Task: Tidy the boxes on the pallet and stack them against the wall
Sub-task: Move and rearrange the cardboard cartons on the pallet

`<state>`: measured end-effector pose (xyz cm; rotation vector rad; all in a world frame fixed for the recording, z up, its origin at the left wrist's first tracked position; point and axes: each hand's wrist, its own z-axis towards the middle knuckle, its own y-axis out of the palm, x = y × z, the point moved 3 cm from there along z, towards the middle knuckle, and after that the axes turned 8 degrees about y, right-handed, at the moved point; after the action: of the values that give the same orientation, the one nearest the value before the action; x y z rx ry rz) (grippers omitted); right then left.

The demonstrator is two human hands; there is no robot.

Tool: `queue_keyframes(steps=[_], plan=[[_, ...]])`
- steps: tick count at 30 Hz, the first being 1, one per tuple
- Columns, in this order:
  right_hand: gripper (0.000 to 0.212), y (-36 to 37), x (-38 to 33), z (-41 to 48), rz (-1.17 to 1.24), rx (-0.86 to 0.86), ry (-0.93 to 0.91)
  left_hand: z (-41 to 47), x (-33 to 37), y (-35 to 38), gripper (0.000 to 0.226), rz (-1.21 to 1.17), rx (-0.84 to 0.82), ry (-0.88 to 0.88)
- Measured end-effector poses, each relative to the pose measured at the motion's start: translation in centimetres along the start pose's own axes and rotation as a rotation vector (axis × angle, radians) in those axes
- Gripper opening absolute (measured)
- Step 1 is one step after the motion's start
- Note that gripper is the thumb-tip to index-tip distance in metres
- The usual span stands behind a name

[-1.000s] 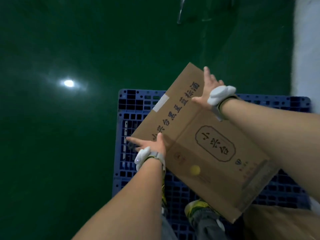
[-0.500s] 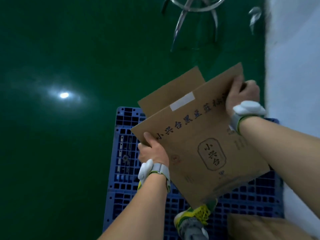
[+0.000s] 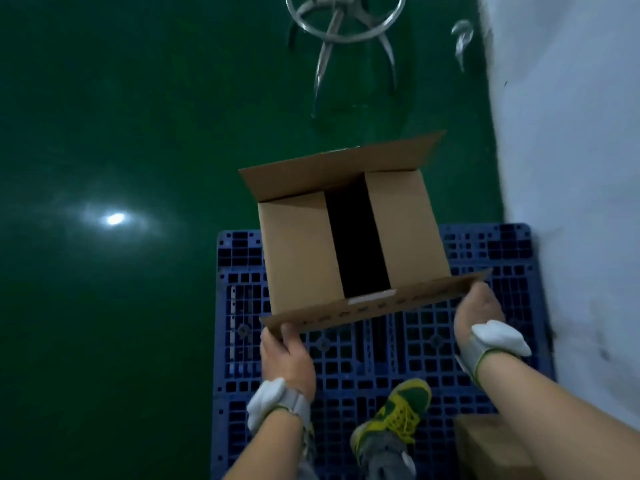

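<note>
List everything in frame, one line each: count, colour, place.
open cardboard box: 1, brown, held above the pallet, centre, flaps open
second cardboard box: 1, brown, bottom right, partly cut off
pallet: 1, blue plastic grid, on the floor beside the wall
floor: dark green, glossy, lamp reflection at left
wall: white, right side
metal stool base: 1, chrome, top centre on the floor
shoe: 1 seen, yellow and green, on the pallet
wrist bands: 2, white and grey, one per wrist
left hand: gripping the near flap's left end
right hand: gripping the flap's right end
</note>
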<state>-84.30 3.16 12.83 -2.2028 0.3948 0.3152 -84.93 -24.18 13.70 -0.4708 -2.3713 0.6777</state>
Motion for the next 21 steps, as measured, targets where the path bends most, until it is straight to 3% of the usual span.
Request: queue_keyframes(steps=[1,3,7,10,14,18,21], plan=[[0.051,0.8,1.6,0.6,-0.063,-0.029,0.145,0.7,-1.1,0.1,0.056,0.038,-0.055,-0.082],[0.055,1.8,3.6,1.2,-0.165,-0.12,0.209,1.7,-2.7,0.0,0.061,0.087,-0.104,-0.151],[0.059,2.7,4.8,2.3,-0.331,-0.12,-0.026,3.0,-2.4,0.5,0.064,0.206,-0.067,-0.143],[0.069,3.7,3.5,3.3,-0.435,0.006,-0.009,4.8,-0.5,1.2,0.057,0.274,-0.02,-0.166],[0.073,6.3,2.1,3.5,-0.538,0.195,0.167,6.7,0.5,1.9,0.07,0.375,-0.033,-0.305],[0.089,7.3,1.3,3.1,-0.41,0.252,0.195,7.5,0.3,1.9,0.063,0.484,-0.105,-0.176],[0.098,7.4,1.9,5.5,-0.412,0.1,0.212,8.1,0.6,1.9,0.054,0.464,-0.102,-0.127]])
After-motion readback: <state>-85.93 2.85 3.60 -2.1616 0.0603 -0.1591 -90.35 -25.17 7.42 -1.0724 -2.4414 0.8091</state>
